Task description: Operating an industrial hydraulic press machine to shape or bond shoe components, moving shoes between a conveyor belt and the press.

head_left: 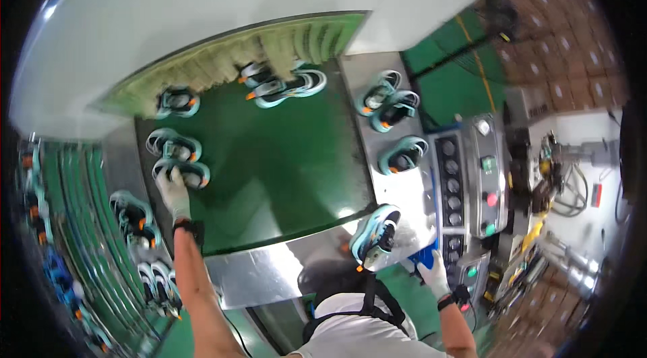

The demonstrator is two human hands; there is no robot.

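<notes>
My left hand [174,193], in a white glove, reaches onto a teal-and-black sneaker [194,174] at the left edge of the green conveyor belt. Its fingers close on the sneaker's near side. Another sneaker [173,145] lies just beyond it, and a further one [179,102] sits by the fringe curtain. My right hand [433,274], also gloved, grips a flat blue object [424,254] at the metal table's right corner; I cannot make out its kind. A pair of sneakers [375,236] stands on the metal ledge left of that hand.
Sneakers [290,88] lie at the pale fringe curtain [222,61] of a white machine. Others [403,154] rest on the right metal ledge [354,81]. A control panel [488,183] with dials and buttons stands right. Shoe racks [81,189] hold more shoes at left.
</notes>
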